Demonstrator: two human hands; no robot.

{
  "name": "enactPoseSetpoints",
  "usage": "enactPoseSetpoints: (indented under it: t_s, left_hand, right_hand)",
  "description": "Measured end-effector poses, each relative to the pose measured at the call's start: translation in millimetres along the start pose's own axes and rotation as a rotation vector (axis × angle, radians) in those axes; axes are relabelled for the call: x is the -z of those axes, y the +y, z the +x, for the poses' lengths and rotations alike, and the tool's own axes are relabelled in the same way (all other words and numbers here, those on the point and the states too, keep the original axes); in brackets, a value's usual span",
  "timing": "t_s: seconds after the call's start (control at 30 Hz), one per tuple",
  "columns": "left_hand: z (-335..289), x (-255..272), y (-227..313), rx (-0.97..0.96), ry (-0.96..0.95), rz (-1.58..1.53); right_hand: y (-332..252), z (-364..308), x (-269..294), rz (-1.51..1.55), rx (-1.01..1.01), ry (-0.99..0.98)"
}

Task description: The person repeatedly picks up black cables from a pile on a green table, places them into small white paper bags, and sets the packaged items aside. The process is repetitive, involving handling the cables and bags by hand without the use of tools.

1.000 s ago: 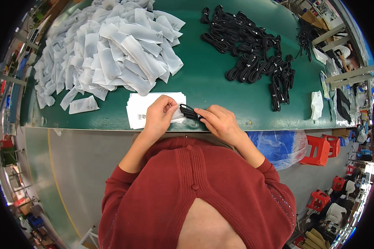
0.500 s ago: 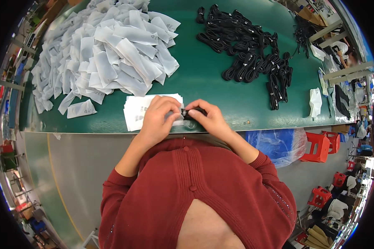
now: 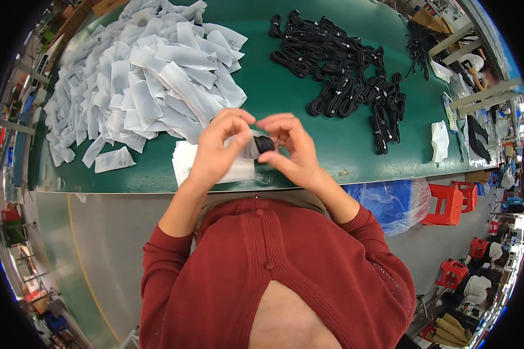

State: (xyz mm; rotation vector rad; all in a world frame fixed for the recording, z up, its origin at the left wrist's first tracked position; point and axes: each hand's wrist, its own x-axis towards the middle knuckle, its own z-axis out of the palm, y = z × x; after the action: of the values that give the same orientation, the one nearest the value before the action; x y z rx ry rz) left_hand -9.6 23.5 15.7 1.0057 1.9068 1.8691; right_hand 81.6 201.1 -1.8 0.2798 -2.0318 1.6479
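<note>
Between my hands, a coiled black cable sits partly in the mouth of a translucent white bag. My left hand pinches the bag, its thumb and forefinger bent toward each other. From the other side my right hand curls around the coil, with the thumb at its lower edge and the fingers arched above. Below them, a stack of flat white bags lies at the table's front edge, partly hidden by my left hand.
A large heap of filled white bags covers the table's left, with one filled bag lying apart. Bundled black cables lie at right, near a white pouch. Red stools stand beyond a plastic-covered blue bin.
Both hands have risen from the stack and moved slightly away from me. The right fingers have spread wider around the coil, and more of the cable and bag shows.
</note>
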Motion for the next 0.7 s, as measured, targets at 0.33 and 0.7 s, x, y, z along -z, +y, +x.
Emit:
enactPoseSetpoints:
  t_s: [0.33, 0.7]
  left_hand:
    - [79, 120, 19, -0.359, 0.703, 0.288]
    - [-46, -6, -33, -0.272, -0.063, 0.713]
  right_hand:
    - [59, 14, 77, -1.358, -0.202, -0.043]
    - [26, -29, 46, -0.596, -0.255, -0.093]
